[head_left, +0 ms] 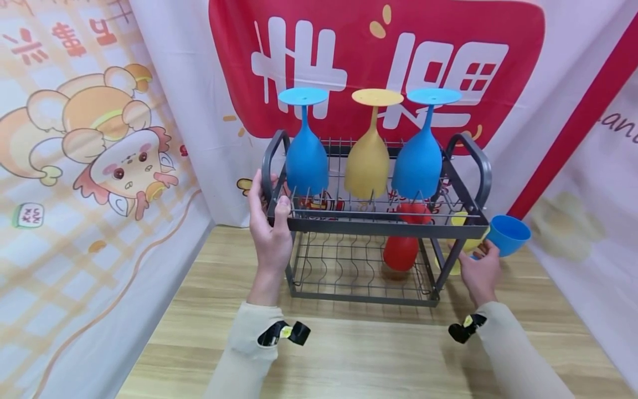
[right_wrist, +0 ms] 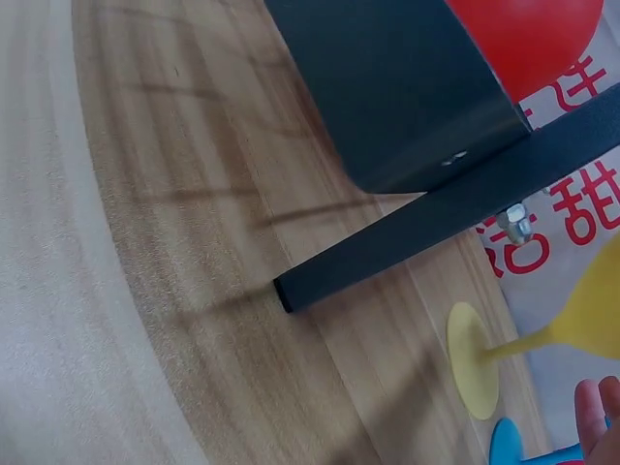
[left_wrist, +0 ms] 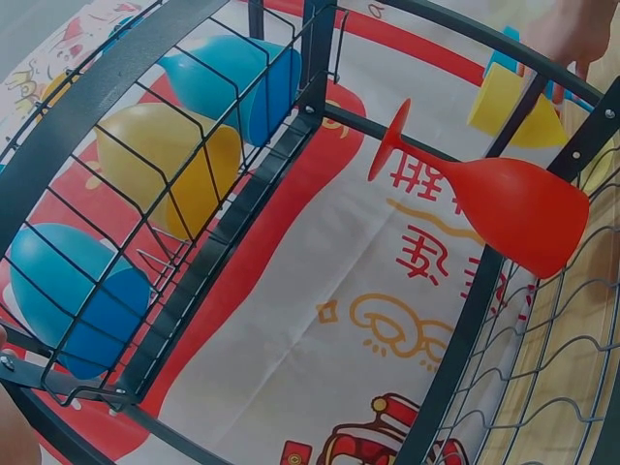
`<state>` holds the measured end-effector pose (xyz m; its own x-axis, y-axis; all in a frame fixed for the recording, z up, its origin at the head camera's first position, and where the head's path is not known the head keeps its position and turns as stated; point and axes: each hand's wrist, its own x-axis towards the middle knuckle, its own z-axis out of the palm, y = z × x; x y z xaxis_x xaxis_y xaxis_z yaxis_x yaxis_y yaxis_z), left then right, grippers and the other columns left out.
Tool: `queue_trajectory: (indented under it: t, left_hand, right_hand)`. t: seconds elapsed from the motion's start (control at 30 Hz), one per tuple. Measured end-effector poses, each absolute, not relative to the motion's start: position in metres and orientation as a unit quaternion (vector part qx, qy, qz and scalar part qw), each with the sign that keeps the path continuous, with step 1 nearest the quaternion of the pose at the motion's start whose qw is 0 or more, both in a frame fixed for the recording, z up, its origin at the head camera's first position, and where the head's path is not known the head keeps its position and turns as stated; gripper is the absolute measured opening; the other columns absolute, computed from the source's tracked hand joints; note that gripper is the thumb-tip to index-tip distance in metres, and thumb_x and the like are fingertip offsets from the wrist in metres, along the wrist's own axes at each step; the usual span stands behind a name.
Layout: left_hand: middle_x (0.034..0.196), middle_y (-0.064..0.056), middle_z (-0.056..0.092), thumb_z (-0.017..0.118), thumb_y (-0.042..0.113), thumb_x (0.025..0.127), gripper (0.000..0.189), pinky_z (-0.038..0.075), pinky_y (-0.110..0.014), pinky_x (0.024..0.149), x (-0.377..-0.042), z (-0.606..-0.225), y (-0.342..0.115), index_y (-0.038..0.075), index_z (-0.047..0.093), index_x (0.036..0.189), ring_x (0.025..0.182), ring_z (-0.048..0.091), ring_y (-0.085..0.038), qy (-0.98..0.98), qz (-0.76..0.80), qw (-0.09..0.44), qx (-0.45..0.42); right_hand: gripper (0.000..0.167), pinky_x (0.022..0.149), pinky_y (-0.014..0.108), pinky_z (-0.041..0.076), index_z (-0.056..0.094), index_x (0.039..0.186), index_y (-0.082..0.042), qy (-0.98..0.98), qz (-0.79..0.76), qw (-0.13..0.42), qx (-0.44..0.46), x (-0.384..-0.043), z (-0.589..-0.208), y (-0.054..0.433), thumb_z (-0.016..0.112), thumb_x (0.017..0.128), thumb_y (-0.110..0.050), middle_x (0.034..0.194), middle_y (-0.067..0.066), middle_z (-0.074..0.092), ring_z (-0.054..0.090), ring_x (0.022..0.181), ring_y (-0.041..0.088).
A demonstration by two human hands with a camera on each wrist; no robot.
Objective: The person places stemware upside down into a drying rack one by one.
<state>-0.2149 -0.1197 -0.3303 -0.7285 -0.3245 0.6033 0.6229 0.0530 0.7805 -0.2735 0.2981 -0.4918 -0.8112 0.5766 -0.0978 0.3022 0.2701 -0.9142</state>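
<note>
My left hand (head_left: 271,238) grips the upper left corner of a dark metal two-tier dish rack (head_left: 364,226), its thumb on the front rail and its fingers outside the handle. On the upper tier, a blue goblet (head_left: 306,160), a yellow goblet (head_left: 368,160) and a second blue goblet (head_left: 417,163) stand upside down. A red goblet (left_wrist: 513,208) leans at the right of the lower tier. Past the rack's right side my right hand (head_left: 480,274) reaches, its thumb and fingers apart, beside an upright blue goblet (head_left: 509,235) and a yellow goblet (right_wrist: 591,305).
The rack stands on a wood-grain table (head_left: 369,354). A printed red and white cloth (head_left: 389,33) hangs close behind it, with more cloth at the left (head_left: 89,194) and right. The rack's slanted right post is between its lower tier and the loose goblets.
</note>
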Motion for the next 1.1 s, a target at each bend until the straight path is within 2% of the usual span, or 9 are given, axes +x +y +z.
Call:
queue_trajectory:
  t: [0.17, 0.4, 0.73, 0.9, 1.1]
  left_hand:
    - [0.154, -0.001, 0.054, 0.051, 0.019, 0.107, 0.059, 0.048, -0.047, 0.121, -0.215, -0.330, -0.119, 0.016, 0.035, 0.164, 0.145, 0.056, -0.025, -0.636, -0.678, 0.350, -0.117]
    - [0.155, -0.001, 0.054, 0.051, 0.018, 0.107, 0.059, 0.049, -0.044, 0.121, -0.215, -0.330, -0.119, 0.015, 0.035, 0.164, 0.146, 0.055, -0.023, -0.633, -0.680, 0.350, -0.119]
    - [0.154, -0.004, 0.054, 0.051, 0.017, 0.107, 0.059, 0.048, -0.046, 0.121, -0.217, -0.331, -0.119, 0.014, 0.035, 0.164, 0.146, 0.056, -0.029, -0.625, -0.686, 0.351, -0.125]
    - [0.155, -0.005, 0.054, 0.051, 0.017, 0.107, 0.059, 0.048, -0.042, 0.121, -0.217, -0.331, -0.119, 0.013, 0.035, 0.164, 0.146, 0.055, -0.031, -0.624, -0.688, 0.349, -0.124]
    - [0.155, -0.005, 0.053, 0.051, 0.016, 0.106, 0.060, 0.046, -0.050, 0.122, -0.216, -0.331, -0.118, 0.013, 0.035, 0.164, 0.146, 0.056, -0.032, -0.622, -0.691, 0.348, -0.124]
  right_hand:
    - [0.108, 0.125, 0.053, 0.041, 0.012, 0.171, -0.017, -0.785, 0.539, 0.112, -0.284, -0.280, -0.489, 0.298, 0.075, 0.092, -0.057, 0.176, 0.011, 0.027, 0.037, 0.156, 0.036]
    - [0.114, 0.123, 0.054, 0.043, 0.013, 0.170, -0.017, -0.785, 0.538, 0.105, -0.288, -0.287, -0.486, 0.298, 0.074, 0.087, -0.067, 0.176, 0.013, 0.027, 0.038, 0.156, 0.037]
    - [0.113, 0.123, 0.054, 0.045, 0.017, 0.168, -0.029, -0.760, 0.572, 0.124, -0.283, -0.293, -0.489, 0.294, 0.077, 0.082, -0.070, 0.176, 0.007, 0.029, 0.039, 0.158, 0.032]
    - [0.105, 0.124, 0.049, 0.044, 0.021, 0.163, -0.036, -0.740, 0.599, 0.139, -0.272, -0.284, -0.494, 0.289, 0.080, 0.081, -0.066, 0.174, 0.003, 0.031, 0.042, 0.155, 0.027]
    - [0.095, 0.125, 0.046, 0.043, 0.026, 0.162, -0.030, -0.739, 0.597, 0.172, -0.263, -0.262, -0.496, 0.283, 0.082, 0.089, -0.049, 0.170, 0.005, 0.038, 0.044, 0.151, 0.027]
